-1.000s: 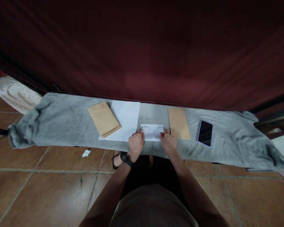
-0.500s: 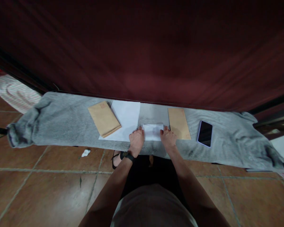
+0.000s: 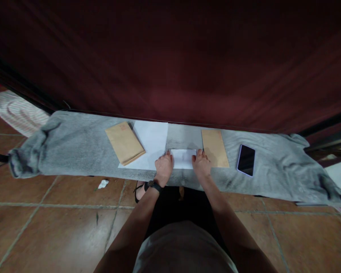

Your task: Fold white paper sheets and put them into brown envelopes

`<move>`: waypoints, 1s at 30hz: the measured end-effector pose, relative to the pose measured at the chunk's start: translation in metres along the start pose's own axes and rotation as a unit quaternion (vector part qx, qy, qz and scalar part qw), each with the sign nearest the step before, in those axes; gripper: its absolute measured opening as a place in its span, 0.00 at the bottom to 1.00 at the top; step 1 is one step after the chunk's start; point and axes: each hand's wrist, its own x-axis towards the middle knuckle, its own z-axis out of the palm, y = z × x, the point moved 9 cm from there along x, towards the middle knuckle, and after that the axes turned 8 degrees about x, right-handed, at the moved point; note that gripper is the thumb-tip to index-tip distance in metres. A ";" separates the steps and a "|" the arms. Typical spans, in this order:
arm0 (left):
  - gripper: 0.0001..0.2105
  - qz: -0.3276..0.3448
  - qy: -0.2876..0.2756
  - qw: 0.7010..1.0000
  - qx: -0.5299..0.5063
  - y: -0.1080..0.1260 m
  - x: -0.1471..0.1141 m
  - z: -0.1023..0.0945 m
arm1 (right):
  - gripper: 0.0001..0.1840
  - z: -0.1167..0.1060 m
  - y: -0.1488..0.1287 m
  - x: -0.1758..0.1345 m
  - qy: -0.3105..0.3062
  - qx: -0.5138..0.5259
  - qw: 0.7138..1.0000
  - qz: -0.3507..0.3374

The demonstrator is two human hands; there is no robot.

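A white sheet of paper (image 3: 183,159), folded to a narrow rectangle, lies on the grey cloth between my hands. My left hand (image 3: 164,166) is closed on its left end, thumb and fingers at the edge. At the opposite end my right hand (image 3: 201,165) pinches the paper the same way. Beside my left hand, larger white paper sheets (image 3: 152,138) lie flat, partly beneath a stack of brown envelopes (image 3: 125,143). A single brown envelope (image 3: 216,148) rests just right of my right hand, which overlaps its near left edge.
The grey cloth (image 3: 79,148) covers a long narrow surface in front of me. A phone (image 3: 246,160) with a pale purple case lies to the right. Behind the surface rises a dark red panel (image 3: 170,76). A crumpled white scrap (image 3: 103,184) is on the tiled floor.
Both hands stay at the ends of the folded paper, with only a very slight shift. The envelopes, sheets and phone have not moved.
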 end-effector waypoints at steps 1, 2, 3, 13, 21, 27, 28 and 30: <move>0.16 0.002 0.003 1.000 -0.001 0.000 0.000 0.000 | 0.18 -0.003 -0.003 -0.002 0.012 0.006 1.000 -0.014; 0.16 0.004 0.005 1.000 -0.002 0.000 0.000 0.000 | 0.18 -0.004 -0.008 -0.004 0.023 0.012 0.999 -0.033; 0.17 0.005 0.008 1.000 -0.003 0.001 0.000 0.000 | 0.18 -0.004 -0.013 -0.007 0.031 0.021 0.998 -0.056; 0.17 0.009 -0.004 1.000 -0.005 0.001 0.000 0.000 | 0.23 0.023 -0.042 -0.037 0.054 0.100 0.974 -0.197; 0.17 0.001 -0.003 1.000 0.000 0.001 -0.001 -0.002 | 0.25 0.031 -0.037 -0.037 0.046 0.090 0.977 -0.187; 0.17 -0.008 -0.011 1.000 0.020 0.001 0.000 0.000 | 0.27 0.036 -0.036 -0.037 0.064 0.089 0.978 -0.175; 0.17 -0.009 -0.009 1.000 0.022 0.001 0.000 0.000 | 0.27 0.038 -0.036 -0.038 0.067 0.088 0.978 -0.175; 0.17 -0.010 -0.003 1.000 0.023 0.002 0.000 -0.001 | 0.28 0.040 -0.037 -0.040 0.072 0.087 0.978 -0.176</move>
